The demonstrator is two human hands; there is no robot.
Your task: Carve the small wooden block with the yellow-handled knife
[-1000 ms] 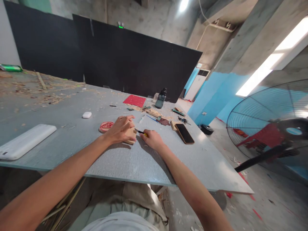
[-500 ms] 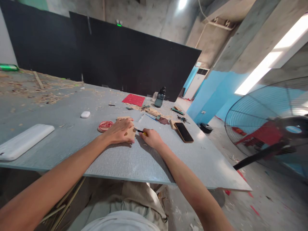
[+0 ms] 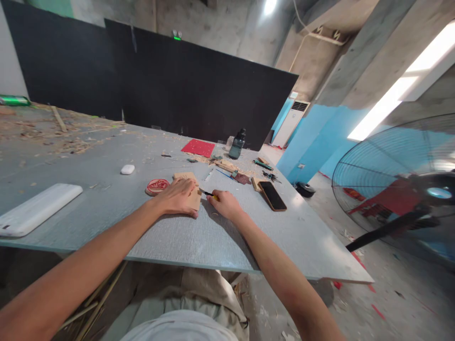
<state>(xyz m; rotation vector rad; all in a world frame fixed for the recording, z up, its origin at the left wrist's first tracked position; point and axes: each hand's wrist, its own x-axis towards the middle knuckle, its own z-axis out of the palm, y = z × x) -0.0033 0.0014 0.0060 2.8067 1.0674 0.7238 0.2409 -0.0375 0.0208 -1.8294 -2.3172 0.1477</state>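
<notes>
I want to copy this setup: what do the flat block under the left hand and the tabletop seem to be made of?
The block looks like pale, unfinished wood: tan, matte, square-cut, pressed flat by the left hand. The tabletop seems a grey-blue laminate or plastic-faced board, with a fine woven-looking texture and a thin edge; its core cannot be told.

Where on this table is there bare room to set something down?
Bare: the near edge below both hands, and between the white slab and left hand. Crowded: from the phone back to the bottle and red sheet.
</notes>
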